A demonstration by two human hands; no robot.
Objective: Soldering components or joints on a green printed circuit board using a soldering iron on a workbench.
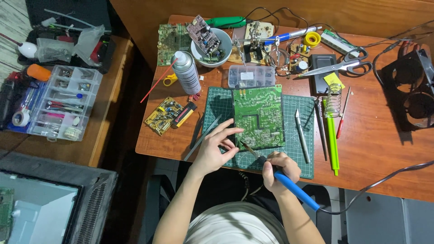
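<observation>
A green circuit board [258, 115] lies solder side up on a dark green cutting mat [217, 106] on the wooden table. My left hand [216, 147] rests at the board's lower left corner, fingers touching its edge. My right hand [280, 169] grips a blue-handled soldering iron [289, 185] like a pen. The iron's tip [242, 144] points at the board's lower left edge, close to my left fingertips.
A spray can [186, 72], a white bowl of parts [211, 45], scissors [346, 65], a clear parts box [251, 76], a yellow circuit board [165, 115] and green tools [332, 135] surround the mat. A plastic organiser [65, 101] sits on the left side table. A black fan [413, 90] stands at the right.
</observation>
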